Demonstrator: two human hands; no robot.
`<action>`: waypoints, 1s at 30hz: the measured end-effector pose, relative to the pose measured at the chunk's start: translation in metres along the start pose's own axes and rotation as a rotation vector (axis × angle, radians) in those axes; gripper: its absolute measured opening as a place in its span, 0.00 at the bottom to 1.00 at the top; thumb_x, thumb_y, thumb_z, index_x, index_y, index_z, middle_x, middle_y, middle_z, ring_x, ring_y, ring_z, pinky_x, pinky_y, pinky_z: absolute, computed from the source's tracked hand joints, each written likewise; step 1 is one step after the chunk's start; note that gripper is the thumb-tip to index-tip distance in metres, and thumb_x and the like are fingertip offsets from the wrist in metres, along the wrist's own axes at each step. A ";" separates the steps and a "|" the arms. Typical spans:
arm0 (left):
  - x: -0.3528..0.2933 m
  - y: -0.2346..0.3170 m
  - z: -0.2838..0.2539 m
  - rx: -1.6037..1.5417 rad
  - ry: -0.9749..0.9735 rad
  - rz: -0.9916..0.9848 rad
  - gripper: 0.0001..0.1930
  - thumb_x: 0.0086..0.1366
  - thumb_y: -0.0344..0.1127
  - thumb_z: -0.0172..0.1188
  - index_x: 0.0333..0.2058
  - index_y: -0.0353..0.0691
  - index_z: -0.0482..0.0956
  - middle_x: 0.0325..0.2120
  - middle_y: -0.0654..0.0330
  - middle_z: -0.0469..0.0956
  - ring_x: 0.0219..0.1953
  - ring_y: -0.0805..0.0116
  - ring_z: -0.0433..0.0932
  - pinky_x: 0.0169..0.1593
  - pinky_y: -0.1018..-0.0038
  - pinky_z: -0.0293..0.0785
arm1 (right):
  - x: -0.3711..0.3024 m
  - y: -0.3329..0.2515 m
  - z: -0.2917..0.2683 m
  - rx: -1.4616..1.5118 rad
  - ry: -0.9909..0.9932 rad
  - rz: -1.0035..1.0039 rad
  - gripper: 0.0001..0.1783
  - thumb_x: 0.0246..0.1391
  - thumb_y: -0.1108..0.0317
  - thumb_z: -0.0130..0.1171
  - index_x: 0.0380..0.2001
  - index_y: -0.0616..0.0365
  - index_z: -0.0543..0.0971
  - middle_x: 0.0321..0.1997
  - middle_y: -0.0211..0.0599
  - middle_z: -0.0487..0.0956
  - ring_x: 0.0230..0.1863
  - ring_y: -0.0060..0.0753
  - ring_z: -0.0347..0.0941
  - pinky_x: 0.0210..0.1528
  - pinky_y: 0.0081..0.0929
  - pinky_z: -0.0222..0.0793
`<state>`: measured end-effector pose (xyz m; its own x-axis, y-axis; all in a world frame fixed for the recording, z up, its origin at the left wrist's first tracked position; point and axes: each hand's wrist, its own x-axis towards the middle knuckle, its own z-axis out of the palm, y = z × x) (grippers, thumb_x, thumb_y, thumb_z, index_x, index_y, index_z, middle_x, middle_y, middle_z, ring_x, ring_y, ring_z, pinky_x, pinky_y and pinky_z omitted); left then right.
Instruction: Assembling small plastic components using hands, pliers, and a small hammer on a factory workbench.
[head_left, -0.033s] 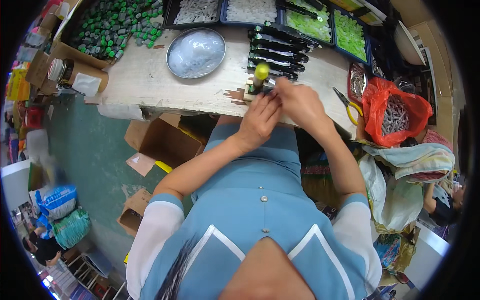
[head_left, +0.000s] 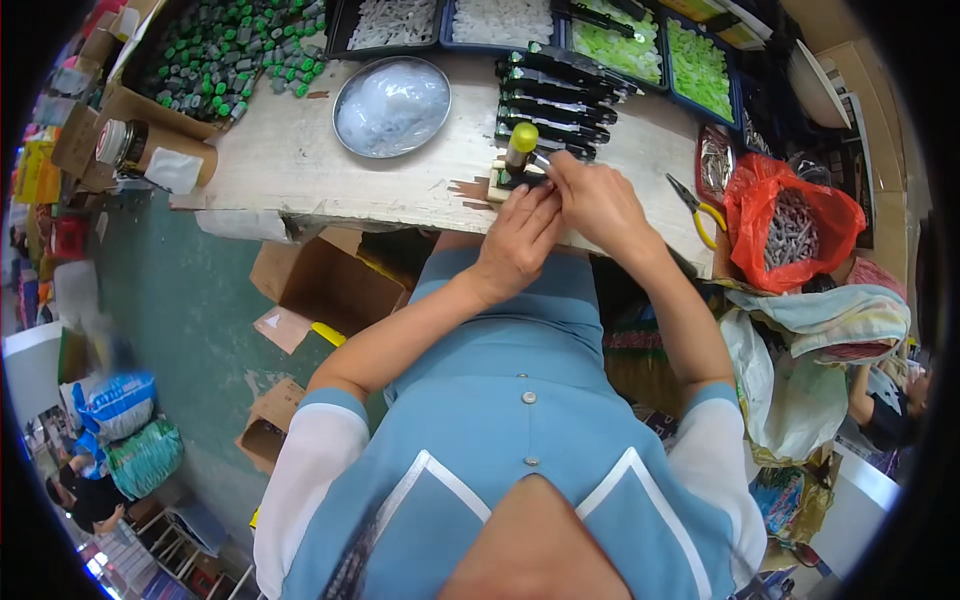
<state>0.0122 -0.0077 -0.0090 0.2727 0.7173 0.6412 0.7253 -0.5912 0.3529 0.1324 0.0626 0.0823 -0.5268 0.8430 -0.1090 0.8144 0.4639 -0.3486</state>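
My right hand (head_left: pixel 605 205) is closed on the short metallic handle of a small hammer (head_left: pixel 521 145), whose dark head has a yellow end facing up. The head stands over a pale block (head_left: pixel 497 186) at the table's near edge. My left hand (head_left: pixel 522 238) lies beside it with its fingers together, pressing on a dark piece (head_left: pixel 536 178) on the block. My fingers cover most of that piece. Just beyond both hands, several long black pieces (head_left: pixel 555 110) are lined up in a stack.
A round metal dish (head_left: pixel 440 125) with a plastic-wrapped heap sits left of the row. Trays of white and green parts (head_left: pixel 703 65) line the back. Yellow-handled pliers (head_left: pixel 709 225) and a red bag (head_left: pixel 845 215) of grey parts lie right. Green-capped pieces (head_left: pixel 215 60) fill the left.
The hammer's yellow end, blurred before, is now sharp and slightly shifted. More of the dark piece shows beside my left fingertips. My left hand has stayed in place.
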 end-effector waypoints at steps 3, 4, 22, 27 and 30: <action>-0.002 -0.004 0.003 0.013 -0.002 0.016 0.18 0.48 0.26 0.52 0.41 0.29 0.73 0.46 0.49 0.71 0.54 0.53 0.66 0.58 0.58 0.58 | 0.007 -0.004 -0.006 0.149 0.105 0.010 0.08 0.50 0.67 0.48 0.33 0.57 0.71 0.23 0.52 0.75 0.28 0.57 0.72 0.29 0.48 0.65; -0.004 -0.003 0.004 0.000 0.009 0.036 0.18 0.49 0.26 0.52 0.41 0.29 0.74 0.46 0.49 0.70 0.54 0.54 0.66 0.58 0.58 0.57 | 0.003 -0.008 -0.007 0.322 0.200 0.042 0.08 0.49 0.67 0.48 0.32 0.58 0.70 0.22 0.53 0.75 0.28 0.57 0.72 0.30 0.48 0.65; 0.036 -0.043 -0.012 -0.211 -0.078 0.068 0.18 0.46 0.20 0.54 0.40 0.34 0.73 0.36 0.52 0.71 0.39 0.55 0.70 0.44 0.67 0.67 | -0.073 0.119 0.029 -0.175 0.505 0.142 0.06 0.51 0.67 0.51 0.33 0.53 0.73 0.29 0.42 0.72 0.31 0.46 0.70 0.33 0.40 0.64; 0.047 -0.034 -0.047 -1.160 0.000 -0.720 0.16 0.61 0.26 0.48 0.49 0.37 0.69 0.37 0.57 0.73 0.37 0.67 0.74 0.41 0.75 0.72 | -0.079 0.152 0.007 -0.471 0.511 0.290 0.07 0.43 0.71 0.52 0.29 0.59 0.75 0.31 0.42 0.73 0.34 0.44 0.68 0.36 0.43 0.60; 0.049 -0.027 -0.056 -1.597 0.122 -1.011 0.16 0.63 0.31 0.51 0.50 0.37 0.67 0.31 0.60 0.74 0.29 0.71 0.76 0.35 0.76 0.75 | -0.074 0.169 0.018 -0.648 0.340 0.409 0.06 0.44 0.68 0.51 0.25 0.58 0.75 0.28 0.42 0.75 0.33 0.45 0.69 0.35 0.45 0.59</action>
<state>-0.0300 0.0230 0.0514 0.0865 0.9818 -0.1689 -0.6420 0.1846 0.7441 0.3046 0.0738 0.0150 -0.1419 0.9668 0.2123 0.9586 0.0808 0.2729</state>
